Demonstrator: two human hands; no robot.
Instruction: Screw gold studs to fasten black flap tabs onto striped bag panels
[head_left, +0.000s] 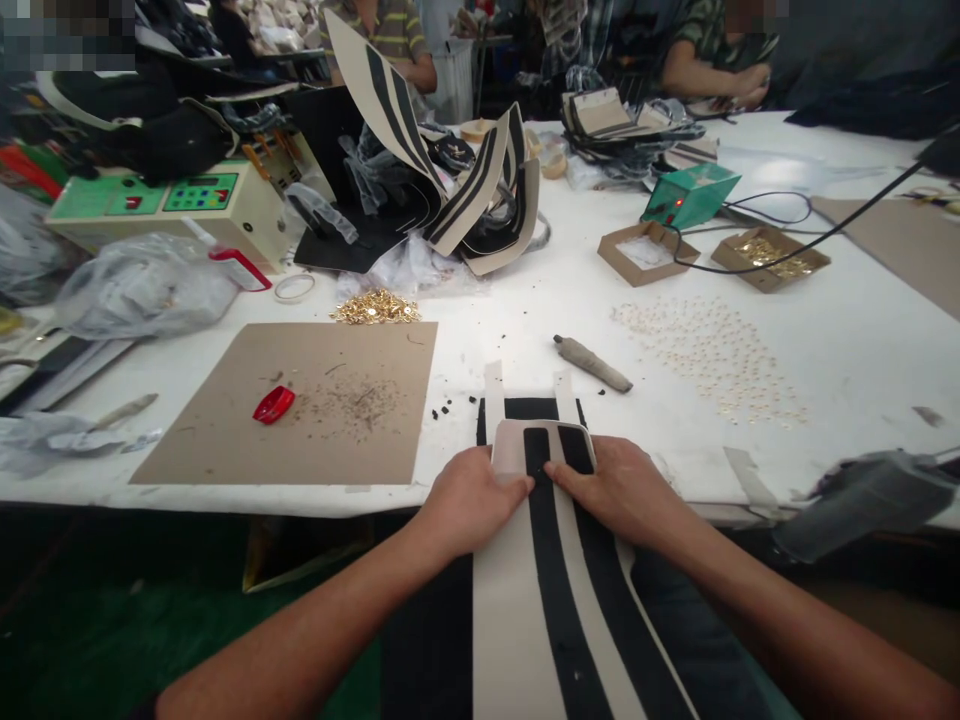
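A cream panel with black stripes hangs over the white table's front edge toward me, its top end folded back on itself. My left hand grips the folded end at its left side, fingers curled onto it. My right hand presses on the right side, thumb and fingertips meeting on the black stripe. Two cream tabs stick out beyond the fold onto the table.
A brown cardboard sheet with a red clip lies left. A pile of gold rivets, a grey wrapped tool, scattered small studs, cardboard boxes, a green device and stacked striped panels sit beyond. Other people work at the far side.
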